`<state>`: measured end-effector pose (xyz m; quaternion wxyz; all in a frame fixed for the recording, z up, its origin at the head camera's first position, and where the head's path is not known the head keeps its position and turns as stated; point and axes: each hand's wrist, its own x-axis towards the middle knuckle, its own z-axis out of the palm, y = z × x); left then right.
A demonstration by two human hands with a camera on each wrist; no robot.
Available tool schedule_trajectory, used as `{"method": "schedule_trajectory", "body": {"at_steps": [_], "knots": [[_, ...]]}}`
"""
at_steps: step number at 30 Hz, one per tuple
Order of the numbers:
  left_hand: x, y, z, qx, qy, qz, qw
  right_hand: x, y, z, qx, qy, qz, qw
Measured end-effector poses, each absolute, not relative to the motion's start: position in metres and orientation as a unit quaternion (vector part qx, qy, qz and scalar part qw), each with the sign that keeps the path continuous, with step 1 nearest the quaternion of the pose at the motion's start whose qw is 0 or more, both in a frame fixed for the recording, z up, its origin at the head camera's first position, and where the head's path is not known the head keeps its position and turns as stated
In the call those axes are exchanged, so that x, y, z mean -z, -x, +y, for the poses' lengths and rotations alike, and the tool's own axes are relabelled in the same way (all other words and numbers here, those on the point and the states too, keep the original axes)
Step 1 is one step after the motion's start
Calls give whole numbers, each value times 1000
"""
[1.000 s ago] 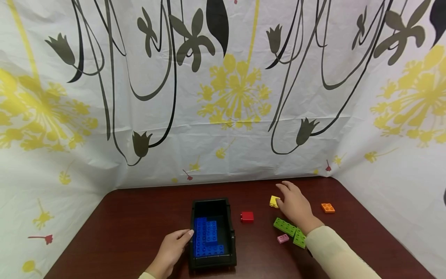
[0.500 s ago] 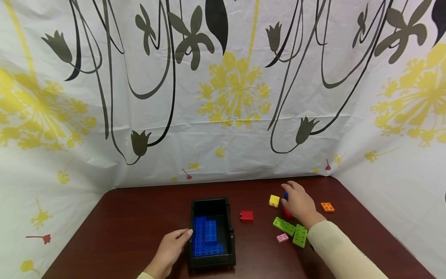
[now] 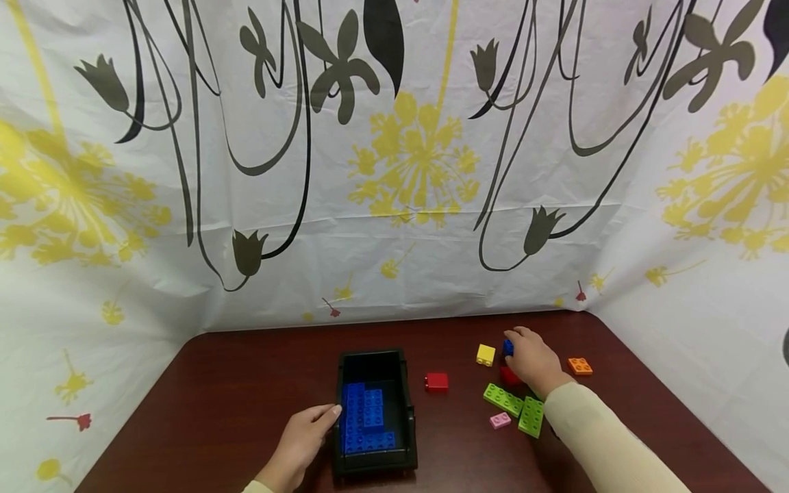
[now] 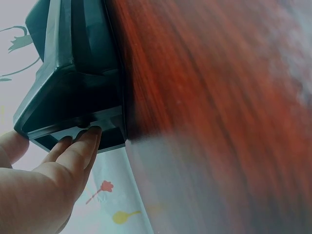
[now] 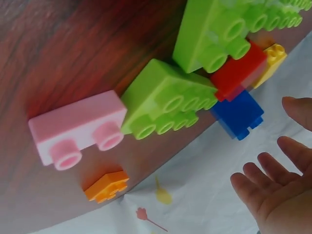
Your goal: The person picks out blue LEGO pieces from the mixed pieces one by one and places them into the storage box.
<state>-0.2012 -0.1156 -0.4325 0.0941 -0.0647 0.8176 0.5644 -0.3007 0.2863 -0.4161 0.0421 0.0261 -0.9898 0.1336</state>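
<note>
A black plastic bin (image 3: 377, 462) stands on the table with several blue building bricks (image 3: 372, 411) inside. My left hand (image 3: 303, 438) grips the bin's left wall, thumb at the rim and fingers against the outer side, as the left wrist view shows (image 4: 63, 170). At the far right, my right hand (image 3: 533, 359) hovers beside a blue brick (image 5: 239, 114), which it partly covers in the head view. In the right wrist view the fingers (image 5: 273, 170) are spread and apart from that brick. A red brick (image 5: 239, 70) lies against the blue one.
Two green bricks (image 3: 502, 399) and a pink brick (image 3: 500, 420) lie in front of my right hand. A yellow brick (image 3: 485, 355) and another red brick (image 3: 436, 382) are to its left, an orange brick (image 3: 579, 366) to its right. A patterned curtain (image 3: 401, 274) rises behind the table.
My right hand has moved rightward from near the yellow brick, so the blue and red bricks come into view beside it. The left hand stays on the bin.
</note>
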Motion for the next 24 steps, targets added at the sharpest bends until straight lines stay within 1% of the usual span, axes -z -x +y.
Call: {"method": "schedule_trajectory", "body": {"at_steps": [9,15,24], "knots": [[433,202,-116,-564,65,817,98,417,306,290,-111,-36,-993,11],[433,201,-117,-565,61,817,100,422,310,292,-109,-31,-994,6],[433,201,-117,-569,59,815,92,417,309,291,-96,-37,-995,-3]]}}
